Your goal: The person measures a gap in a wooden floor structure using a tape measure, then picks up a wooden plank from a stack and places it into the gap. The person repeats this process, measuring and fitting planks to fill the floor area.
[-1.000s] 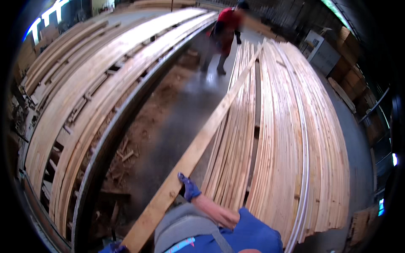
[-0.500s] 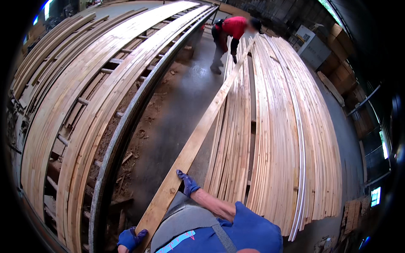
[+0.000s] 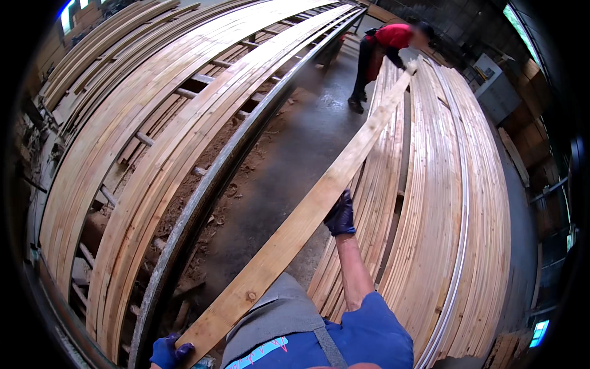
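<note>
A long, flat wooden board point(image 3: 295, 237) slants from my lower left up to the far right, above the gap between two groups of lumber. At its near end my left hand point(image 3: 171, 352), in a blue glove, is closed round the corner. My right hand point(image 3: 341, 214), in a dark blue-purple glove, grips the board's right edge partway along, arm stretched out; some of its fingers are hidden by the wood. At the far end a co-worker point(image 3: 391, 49) in a red top bends over, a gloved hand point(image 3: 412, 66) at the board.
A metal-edged roller rack point(image 3: 184, 230) with long boards point(image 3: 117, 166) runs along the left. On my right lies a wide stack of planks point(image 3: 442, 203), a pale strip point(image 3: 458, 258) along its top. Sawdust and scraps point(image 3: 203, 227) litter the ground beside the rack. A white cabinet point(image 3: 495, 89) stands behind.
My right hand has slid or moved forward along the board, and the arm is straighter. The board's near end has shifted slightly left. The view has turned, so the surroundings sit further right.
</note>
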